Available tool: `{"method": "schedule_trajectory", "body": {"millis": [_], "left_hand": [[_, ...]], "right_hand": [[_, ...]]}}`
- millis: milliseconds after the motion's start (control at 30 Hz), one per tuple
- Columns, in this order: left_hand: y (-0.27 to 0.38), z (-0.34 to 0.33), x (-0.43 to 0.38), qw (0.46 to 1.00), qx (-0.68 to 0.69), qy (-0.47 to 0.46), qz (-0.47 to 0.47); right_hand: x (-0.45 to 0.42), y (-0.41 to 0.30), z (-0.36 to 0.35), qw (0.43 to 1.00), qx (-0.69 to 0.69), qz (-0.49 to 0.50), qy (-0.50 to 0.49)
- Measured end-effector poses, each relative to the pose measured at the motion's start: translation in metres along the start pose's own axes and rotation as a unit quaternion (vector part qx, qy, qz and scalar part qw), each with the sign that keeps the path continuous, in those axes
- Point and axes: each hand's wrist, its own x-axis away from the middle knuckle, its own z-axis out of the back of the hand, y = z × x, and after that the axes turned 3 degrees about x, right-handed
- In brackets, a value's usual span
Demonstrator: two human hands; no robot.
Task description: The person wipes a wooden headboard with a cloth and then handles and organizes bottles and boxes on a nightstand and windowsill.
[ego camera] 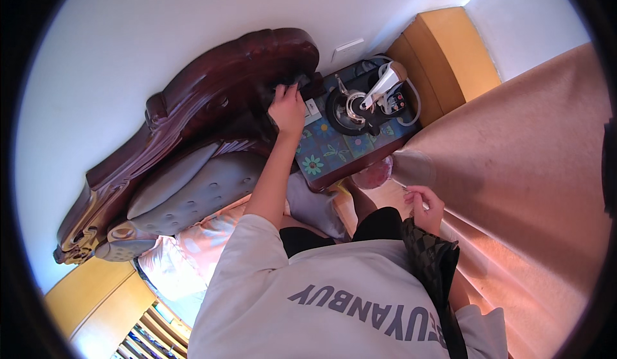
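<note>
My left hand (pixel 288 108) reaches forward to the right end of a carved dark wood headboard (pixel 236 74). Its fingers close on a crumpled dark item, seemingly a cloth (pixel 302 80), against the wood. Beside that hand is a bedside table (pixel 332 159) with a flower-patterned top. My right hand (pixel 426 209) hangs loosely curled in front of a pink curtain (pixel 520 166). Whether its fingertips pinch something small is unclear. A dark checked bag (pixel 424 248) on a black strap overlaps my right wrist and forearm.
On the table stand a round black-based appliance with glass and chrome (pixel 354 110), a white-and-brown arm-like part (pixel 385 84), a control panel with red buttons (pixel 397 102), and a small white box (pixel 312 110). A pink round object (pixel 375 173) sits below the table edge. Grey pillow (pixel 315 202) nearby.
</note>
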Motion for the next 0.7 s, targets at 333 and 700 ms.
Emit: {"method": "schedule_trajectory", "body": {"millis": [333,700], "left_hand": [[-0.05,-0.078,0.035,0.924,0.132,-0.038,0.358],[0.06,0.093,-0.051,0.94,0.271,0.126,0.164]], "right_hand": [[0.016,0.018,0.006,1.0,-0.008,-0.01,0.023],[-0.002,0.016,-0.015,0.998,-0.044,0.032,-0.029]]}}
